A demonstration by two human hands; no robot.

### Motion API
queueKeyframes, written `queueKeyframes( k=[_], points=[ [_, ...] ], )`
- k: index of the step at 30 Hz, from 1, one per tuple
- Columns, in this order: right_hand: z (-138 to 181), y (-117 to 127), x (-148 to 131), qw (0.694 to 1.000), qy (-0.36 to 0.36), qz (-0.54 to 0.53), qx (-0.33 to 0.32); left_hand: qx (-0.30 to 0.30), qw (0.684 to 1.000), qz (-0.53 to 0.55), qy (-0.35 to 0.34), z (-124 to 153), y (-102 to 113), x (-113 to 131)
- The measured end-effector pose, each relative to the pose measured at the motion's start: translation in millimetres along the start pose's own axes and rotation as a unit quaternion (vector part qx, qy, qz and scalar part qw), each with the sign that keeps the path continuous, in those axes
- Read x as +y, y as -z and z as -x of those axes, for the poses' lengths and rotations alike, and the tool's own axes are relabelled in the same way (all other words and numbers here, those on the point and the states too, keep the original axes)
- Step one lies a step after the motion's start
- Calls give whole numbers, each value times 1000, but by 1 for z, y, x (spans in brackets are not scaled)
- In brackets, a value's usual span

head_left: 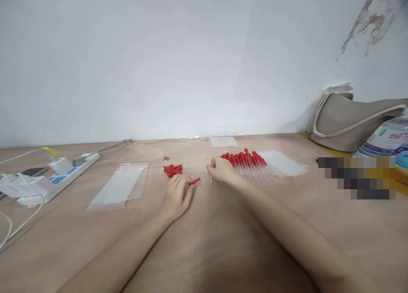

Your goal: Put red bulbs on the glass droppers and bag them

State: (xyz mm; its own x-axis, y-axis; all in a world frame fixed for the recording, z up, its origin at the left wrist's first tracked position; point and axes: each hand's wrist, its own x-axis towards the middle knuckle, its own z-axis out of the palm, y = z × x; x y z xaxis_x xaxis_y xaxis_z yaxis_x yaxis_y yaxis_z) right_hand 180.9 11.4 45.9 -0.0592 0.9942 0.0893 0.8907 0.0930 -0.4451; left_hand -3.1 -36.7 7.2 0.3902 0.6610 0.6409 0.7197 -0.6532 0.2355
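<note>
My left hand (176, 197) is closed, its fingertips pinching a red rubber dropper bulb (194, 181) that points to the right. Just behind that hand lies a small heap of red bulbs (172, 170). Several clear thin tubes (190, 170) lie side by side between my two hands, partly covered by my left fingers. My right hand (222, 170) pinches one clear dropper tube (211, 180), held roughly upright in the view. The tube and the bulb are apart. To the right of it, several droppers with red bulbs on clear tubes (250, 165) lie in a fanned pile.
Clear plastic bags (119, 186) lie on the left, another bag (285, 163) on the right, and a small zip bag (223, 142) by the wall. A power strip (72, 174) with plugs and cables stands far left. A grey bag (344, 118) and a water bottle (387, 135) are at right.
</note>
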Motion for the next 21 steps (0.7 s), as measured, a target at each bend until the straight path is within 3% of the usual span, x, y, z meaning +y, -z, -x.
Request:
queueKeyframes(
  k=[3,7,12,21],
  points=[
    [23,-1,22,990,99,-72,65,-80,995,42,-41,3,-1,8],
    [51,-11,46,957,221,-152,108,-104,992,63,-43,3,-6,16],
    [69,-15,50,942,270,-136,144,-105,990,85,-32,0,-8,16],
    [74,-19,53,935,322,-87,118,-92,990,102,41,2,-6,16]
  ],
)
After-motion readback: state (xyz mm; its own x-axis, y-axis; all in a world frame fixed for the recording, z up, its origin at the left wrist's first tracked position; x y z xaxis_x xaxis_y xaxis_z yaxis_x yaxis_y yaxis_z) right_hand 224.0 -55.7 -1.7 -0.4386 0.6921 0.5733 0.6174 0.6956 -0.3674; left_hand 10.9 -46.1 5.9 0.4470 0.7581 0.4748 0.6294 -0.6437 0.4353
